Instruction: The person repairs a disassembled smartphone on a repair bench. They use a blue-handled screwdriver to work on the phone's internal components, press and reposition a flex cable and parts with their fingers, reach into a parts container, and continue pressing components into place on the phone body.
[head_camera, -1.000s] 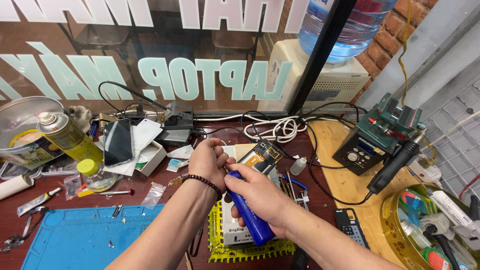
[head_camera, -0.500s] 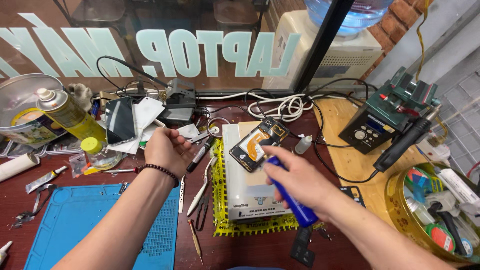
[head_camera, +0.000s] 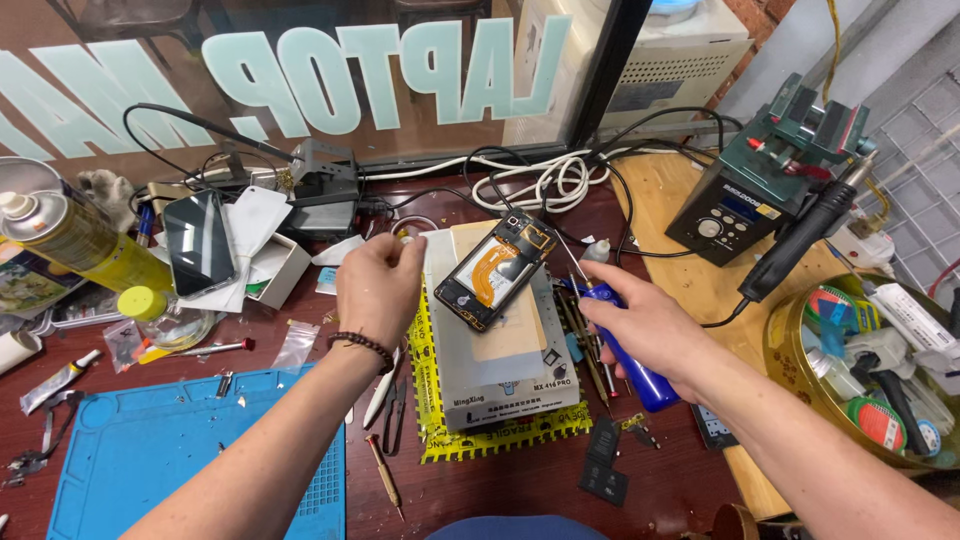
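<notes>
My right hand grips a blue-handled screwdriver; its thin metal tip reaches toward the top of an opened phone. The phone lies tilted on a white heating plate, with an orange flex cable showing inside. My left hand hovers left of the plate with its fingers curled closed near its back left corner; I cannot make out anything in it. A dark beaded bracelet sits on that wrist. A yellow mat lies under the plate.
A blue work mat lies at front left. A yellow spray can and a second phone are at left. A soldering station stands at right with a round tin of supplies. Tweezers, cables and small parts are scattered around.
My left hand has moved back toward the plate's left edge. My right hand has shifted right and up with the screwdriver. The view has tilted closer to the bench.
</notes>
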